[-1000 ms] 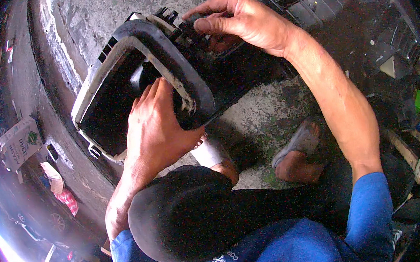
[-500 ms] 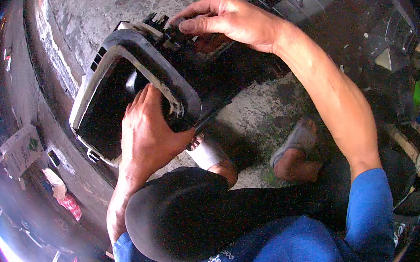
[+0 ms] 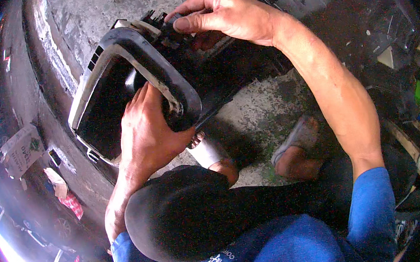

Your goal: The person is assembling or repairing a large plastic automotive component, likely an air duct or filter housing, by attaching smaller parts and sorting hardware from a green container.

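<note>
While the black plastic housing (image 3: 131, 88) tilts above the rough concrete floor (image 3: 263, 116), its rounded rectangular frame, edged with worn pale foam, leaves a dark hollow open inside. Curled over the frame's near edge, the left hand (image 3: 145, 131) grips it. At the housing's far edge the right hand (image 3: 224, 12) pinches a ribbed black connector (image 3: 163, 23). Grey sandals (image 3: 295, 138) lie just below the housing.

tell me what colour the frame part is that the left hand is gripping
Black plastic frame, scuffed and dusty pale along its rim, gripped by the left hand; seen in the head view.
</note>
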The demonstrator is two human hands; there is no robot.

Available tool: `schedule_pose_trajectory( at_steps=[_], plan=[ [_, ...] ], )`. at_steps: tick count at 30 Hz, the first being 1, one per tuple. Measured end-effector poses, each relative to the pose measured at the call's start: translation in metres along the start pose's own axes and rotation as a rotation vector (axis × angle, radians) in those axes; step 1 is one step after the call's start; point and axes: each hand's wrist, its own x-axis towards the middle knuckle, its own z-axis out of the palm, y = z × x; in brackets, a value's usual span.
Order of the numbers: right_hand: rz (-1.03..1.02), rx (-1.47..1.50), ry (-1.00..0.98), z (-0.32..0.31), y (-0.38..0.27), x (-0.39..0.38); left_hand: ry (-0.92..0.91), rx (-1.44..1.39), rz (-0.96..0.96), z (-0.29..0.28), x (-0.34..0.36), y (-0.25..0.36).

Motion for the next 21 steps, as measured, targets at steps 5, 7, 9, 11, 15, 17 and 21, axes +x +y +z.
schedule_pose_trajectory(
  at_steps=[5,7,9,11,15,17,21],
  plan=[
    [0.019,-0.111,0.229,0.015,0.003,-0.003,0.040,0.016,0.015,0.001,-0.001,-0.003],
    [0.008,-0.120,0.240,0.019,0.005,-0.006,0.054,0.030,0.027,0.003,-0.002,-0.004],
    [0.036,-0.033,0.283,0.024,0.006,-0.007,0.067,0.044,0.038,0.002,-0.001,-0.002],
    [-0.010,-0.064,0.280,0.021,0.011,-0.006,0.045,0.028,0.003,0.000,0.000,0.001],
    [-0.059,-0.214,0.265,0.016,0.015,-0.001,0.058,0.034,0.003,0.000,-0.001,0.000],
    [-0.070,-0.170,0.263,0.013,0.017,-0.003,0.045,-0.009,-0.004,0.001,0.000,-0.001],
    [-0.121,-0.102,0.258,0.014,0.017,-0.003,0.028,0.054,0.061,-0.016,-0.007,-0.002]
  ],
)
